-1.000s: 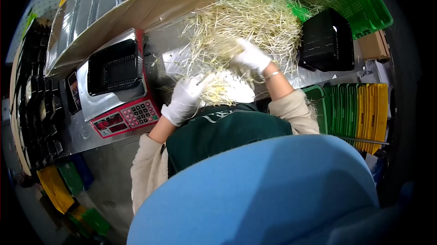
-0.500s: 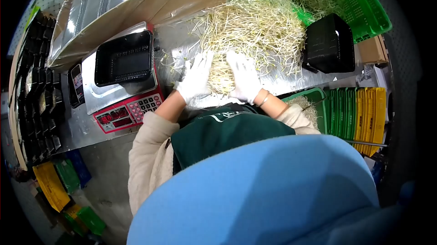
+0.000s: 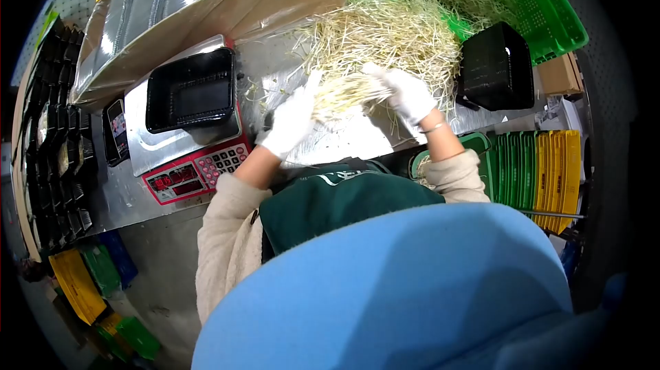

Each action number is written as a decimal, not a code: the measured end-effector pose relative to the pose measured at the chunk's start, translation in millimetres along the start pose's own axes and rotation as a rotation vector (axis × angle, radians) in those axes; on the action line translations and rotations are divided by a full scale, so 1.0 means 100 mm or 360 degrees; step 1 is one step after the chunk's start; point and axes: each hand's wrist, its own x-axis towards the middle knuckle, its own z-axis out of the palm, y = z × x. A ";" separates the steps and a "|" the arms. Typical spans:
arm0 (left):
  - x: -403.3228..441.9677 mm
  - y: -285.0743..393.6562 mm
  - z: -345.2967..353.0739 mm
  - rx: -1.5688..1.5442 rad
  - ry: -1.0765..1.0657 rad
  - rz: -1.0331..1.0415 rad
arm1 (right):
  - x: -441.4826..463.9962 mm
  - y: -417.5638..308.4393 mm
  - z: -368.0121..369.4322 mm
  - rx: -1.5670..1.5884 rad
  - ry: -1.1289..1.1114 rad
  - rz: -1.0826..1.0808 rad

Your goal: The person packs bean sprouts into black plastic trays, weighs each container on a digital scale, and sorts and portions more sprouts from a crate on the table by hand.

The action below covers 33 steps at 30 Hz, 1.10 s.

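Observation:
A bundle of pale bean sprouts [image 3: 347, 97] is held between my two white-gloved hands, just in front of the large sprout heap [image 3: 392, 33]. My left hand [image 3: 294, 121] presses against the bundle's left end, its fingers pointing away from me. At the other end my right hand [image 3: 409, 95] has its fingers curled round the sprouts, with a few strands hanging below. Left of my hands, a black plastic tray [image 3: 191, 91] rests on the red digital scale [image 3: 196, 174].
Upside-down black trays [image 3: 496, 67] are stacked on the right. A green crate [image 3: 550, 12] holds more sprouts behind. A cardboard box [image 3: 227, 9] of trays stands at the back left, and filled black trays [image 3: 58, 143] line the far left. A green bin [image 3: 474, 143] sits below the table's right edge.
The sprout bundle has been drawn up off the table and turned sideways between my hands. My right hand has shifted right and its fingers have curled; my left hand has tilted inward.

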 end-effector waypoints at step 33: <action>-0.72 -1.54 -1.93 -0.1349 0.0645 -0.0274 | 0.17 -0.08 -0.58 0.2053 0.0378 0.0300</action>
